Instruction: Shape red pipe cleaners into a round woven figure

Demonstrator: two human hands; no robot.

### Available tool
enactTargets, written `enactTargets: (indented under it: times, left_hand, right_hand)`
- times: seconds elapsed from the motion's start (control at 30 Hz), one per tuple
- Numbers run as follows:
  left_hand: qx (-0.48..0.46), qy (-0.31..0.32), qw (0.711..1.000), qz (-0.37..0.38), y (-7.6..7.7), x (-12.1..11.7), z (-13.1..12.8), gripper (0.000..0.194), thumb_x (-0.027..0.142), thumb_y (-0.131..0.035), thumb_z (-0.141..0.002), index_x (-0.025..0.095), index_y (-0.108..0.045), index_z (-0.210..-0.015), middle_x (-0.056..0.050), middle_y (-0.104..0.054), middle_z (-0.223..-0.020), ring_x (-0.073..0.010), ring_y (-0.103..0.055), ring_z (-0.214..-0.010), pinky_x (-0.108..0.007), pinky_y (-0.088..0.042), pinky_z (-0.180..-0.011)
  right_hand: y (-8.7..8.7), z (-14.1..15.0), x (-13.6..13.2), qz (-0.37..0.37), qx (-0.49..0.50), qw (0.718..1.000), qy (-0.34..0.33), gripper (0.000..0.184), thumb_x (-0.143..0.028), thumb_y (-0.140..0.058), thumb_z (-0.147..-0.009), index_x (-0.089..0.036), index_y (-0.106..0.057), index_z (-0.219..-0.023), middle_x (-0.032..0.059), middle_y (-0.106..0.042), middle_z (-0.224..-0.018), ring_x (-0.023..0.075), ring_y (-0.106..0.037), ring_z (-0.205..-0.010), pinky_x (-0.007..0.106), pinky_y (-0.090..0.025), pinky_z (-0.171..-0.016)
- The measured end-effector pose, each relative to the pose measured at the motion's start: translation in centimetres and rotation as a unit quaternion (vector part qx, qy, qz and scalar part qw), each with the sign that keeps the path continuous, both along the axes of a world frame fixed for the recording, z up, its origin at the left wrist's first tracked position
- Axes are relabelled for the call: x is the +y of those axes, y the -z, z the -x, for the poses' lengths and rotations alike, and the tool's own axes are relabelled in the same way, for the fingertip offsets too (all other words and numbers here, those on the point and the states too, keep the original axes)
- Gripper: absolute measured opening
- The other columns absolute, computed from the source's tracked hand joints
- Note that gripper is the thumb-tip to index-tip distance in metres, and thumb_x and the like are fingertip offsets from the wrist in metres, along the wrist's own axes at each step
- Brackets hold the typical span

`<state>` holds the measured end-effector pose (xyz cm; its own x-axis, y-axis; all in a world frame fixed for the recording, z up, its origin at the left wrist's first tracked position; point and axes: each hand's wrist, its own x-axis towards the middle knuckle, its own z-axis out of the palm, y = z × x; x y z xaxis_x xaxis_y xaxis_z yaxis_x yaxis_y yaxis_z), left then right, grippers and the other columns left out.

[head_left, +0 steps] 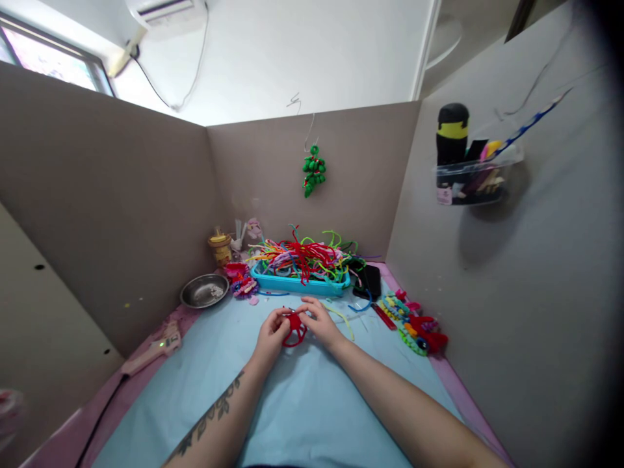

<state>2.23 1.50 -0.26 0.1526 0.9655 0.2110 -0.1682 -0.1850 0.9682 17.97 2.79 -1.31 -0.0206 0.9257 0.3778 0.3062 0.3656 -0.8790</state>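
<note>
Between my two hands is a red piece bent from pipe cleaners (295,330), with open loops hanging at its lower edge. My left hand (273,330) pinches its left side near the top. From the other side, my right hand (318,320) has its fingers closed on the upper right of the same piece. Fingertips partly cover the top of it, so the exact grip there is hidden. A pale yellow-green pipe cleaner (345,320) lies on the blue cloth just beyond my right hand.
A blue tray (292,283) heaped with coloured pipe cleaners stands at the back. Left are a metal bowl (205,291) and a glue gun (156,346). Right lie a black phone (368,282), a red-handled tool (384,316) and finished fuzzy pieces (414,325). Grey partitions enclose three sides.
</note>
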Motion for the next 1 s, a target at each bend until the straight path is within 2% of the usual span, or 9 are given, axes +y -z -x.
enactTargets:
  times: [0.17, 0.37, 0.47, 0.57, 0.67, 0.77, 0.87, 1.0]
  left_hand:
    - [-0.026, -0.011, 1.000, -0.010, -0.3, -0.3, 0.1, 0.031, 0.036, -0.063, -0.071, 0.018, -0.058, -0.096, 0.000, -0.058, -0.066, -0.0129, -0.054, -0.061, -0.022, -0.040, -0.059]
    - [0.009, -0.031, 0.999, -0.038, 0.0, 0.0, 0.1, 0.028, 0.035, -0.059, -0.074, 0.018, -0.057, -0.096, -0.003, -0.061, -0.076, -0.0162, -0.056, -0.069, -0.026, -0.043, -0.066]
    - [0.079, -0.127, 0.983, -0.110, 0.2, 0.2, 0.3, 0.024, 0.032, -0.060, -0.074, 0.019, -0.059, -0.094, -0.007, -0.060, -0.094, -0.0203, -0.055, -0.089, -0.030, -0.041, -0.080]
    - [0.152, -0.212, 0.950, -0.170, 0.2, 0.3, 0.6, 0.019, 0.030, -0.059, -0.074, 0.019, -0.060, -0.090, -0.006, -0.058, -0.092, -0.0213, -0.053, -0.091, -0.032, -0.040, -0.083]
    - [0.210, -0.202, 0.936, -0.198, 0.1, 0.1, 0.5, 0.017, 0.029, -0.058, -0.074, 0.019, -0.059, -0.088, -0.006, -0.059, -0.087, -0.0214, -0.054, -0.086, -0.035, -0.042, -0.081]
    - [0.242, -0.172, 0.931, -0.212, 0.1, -0.2, 0.1, 0.023, 0.028, -0.059, -0.073, 0.018, -0.057, -0.094, -0.007, -0.060, -0.093, -0.0216, -0.055, -0.089, -0.037, -0.042, -0.083]
    - [0.200, -0.137, 0.954, -0.174, 0.2, -0.4, -0.2, 0.033, 0.027, -0.059, -0.073, 0.018, -0.050, -0.104, -0.007, -0.060, -0.097, -0.0200, -0.058, -0.090, -0.035, -0.045, -0.081]
    - [0.140, -0.113, 0.977, -0.112, 0.2, -0.5, -0.2, 0.040, 0.027, -0.059, -0.073, 0.019, -0.044, -0.110, -0.006, -0.063, -0.092, -0.0181, -0.062, -0.085, -0.030, -0.049, -0.072]
  right_hand:
    - [-0.2, 0.1, -0.1, -0.017, -0.015, 1.000, 0.007, 0.011, -0.026, -0.055, -0.076, -0.020, -0.063, -0.075, 0.0077, -0.054, -0.110, 0.0215, -0.046, -0.111, 0.038, -0.031, -0.096]
    - [-0.3, 0.2, -0.3, -0.015, -0.001, 0.998, -0.056, 0.028, -0.037, -0.048, -0.082, -0.017, -0.060, -0.066, 0.0096, -0.053, -0.114, 0.0208, -0.047, -0.111, 0.037, -0.034, -0.095]
    - [-0.3, 0.2, -0.3, -0.031, 0.022, 0.999, -0.017, 0.029, -0.039, -0.046, -0.084, -0.018, -0.059, -0.068, 0.0098, -0.052, -0.112, 0.0202, -0.048, -0.108, 0.036, -0.035, -0.094]
    - [-0.2, 0.2, -0.2, -0.052, 0.034, 0.997, 0.038, 0.031, -0.039, -0.043, -0.086, -0.018, -0.058, -0.069, 0.0095, -0.051, -0.109, 0.0195, -0.050, -0.103, 0.035, -0.037, -0.092]
    - [-0.1, 0.3, -0.3, -0.064, 0.035, 0.996, 0.054, 0.031, -0.039, -0.041, -0.086, -0.018, -0.057, -0.070, 0.0091, -0.050, -0.108, 0.0191, -0.049, -0.102, 0.034, -0.037, -0.091]
    - [-0.2, 0.5, -0.5, -0.070, 0.027, 0.996, 0.047, 0.031, -0.039, -0.041, -0.087, -0.018, -0.056, -0.070, 0.0087, -0.050, -0.107, 0.0195, -0.049, -0.103, 0.033, -0.037, -0.092]
    - [-0.1, 0.8, -0.7, -0.069, 0.012, 0.997, 0.037, 0.031, -0.039, -0.040, -0.087, -0.018, -0.057, -0.070, 0.0087, -0.050, -0.107, 0.0203, -0.048, -0.104, 0.034, -0.036, -0.093]
    - [0.1, 1.0, -0.8, -0.071, -0.013, 0.997, 0.030, 0.031, -0.038, -0.041, -0.087, -0.018, -0.059, -0.073, 0.0088, -0.050, -0.108, 0.0210, -0.048, -0.105, 0.036, -0.035, -0.094]
